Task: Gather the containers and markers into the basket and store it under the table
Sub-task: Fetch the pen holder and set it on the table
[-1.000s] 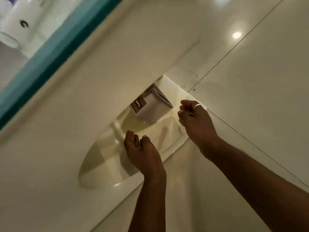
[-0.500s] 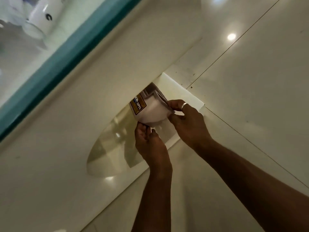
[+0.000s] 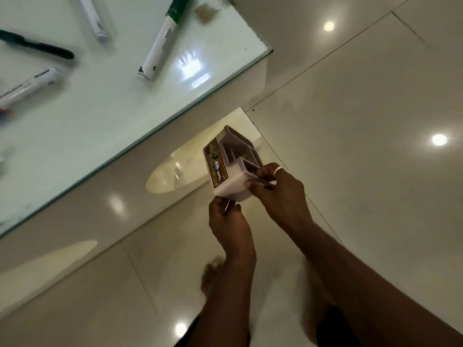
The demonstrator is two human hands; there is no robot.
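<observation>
A small white plastic basket (image 3: 231, 169) with inner dividers and a brown "OPEL" label is held in the air beside the table, below its edge. My right hand (image 3: 278, 194) grips its near rim and my left hand (image 3: 228, 221) holds its lower corner. On the glass tabletop (image 3: 105, 101) lie a green-capped white marker (image 3: 162, 38), another white marker (image 3: 92, 18), a dark green pen (image 3: 37, 46) and a white marker (image 3: 30, 86) at the left edge. No containers show in this view.
The table's side panel (image 3: 175, 136) has an oval cut-out (image 3: 175, 171) just left of the basket. Glossy cream floor tiles (image 3: 363, 146) spread to the right and below. My bare foot (image 3: 213, 274) shows under my arms.
Both hands reached to the basket at the cut-out, took hold of it and drew it out and up. The view swung up, so the tabletop and markers now show.
</observation>
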